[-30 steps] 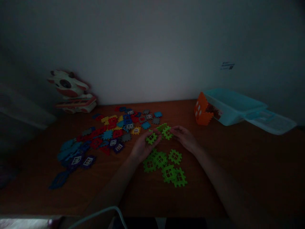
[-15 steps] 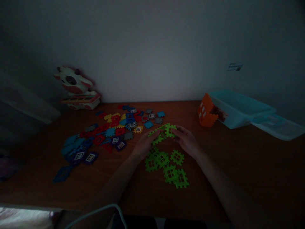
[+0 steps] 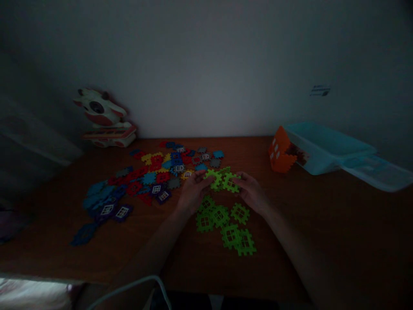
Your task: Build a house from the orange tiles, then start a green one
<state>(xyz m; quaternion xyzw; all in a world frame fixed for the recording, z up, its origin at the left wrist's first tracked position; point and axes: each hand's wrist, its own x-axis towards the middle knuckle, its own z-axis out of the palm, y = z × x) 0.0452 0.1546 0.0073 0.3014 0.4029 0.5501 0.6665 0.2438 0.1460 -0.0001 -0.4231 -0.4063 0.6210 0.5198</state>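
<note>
Near the middle of the wooden tabletop [image 3: 290,241], the person is holding two green plastic puzzle pieces [image 3: 222,180] together between the hands, their notched edges meeting, though the dim light hides whether they are locked. Each piece is roughly square, with toothed sides and a small window cutout. The left hand [image 3: 193,193] is gripping the left piece, its fingers [image 3: 198,177] curling forward, and the right hand [image 3: 252,193] is gripping the right piece from the other side, with both wrists angling inward and the forearms reaching up from the bottom of the view. Just below the hands, six more green pieces [image 3: 224,224] are lying flat in a loose cluster, while a heap of mixed red, blue, yellow and gray pieces [image 3: 151,178] is spreading out beside the left hand.
</note>
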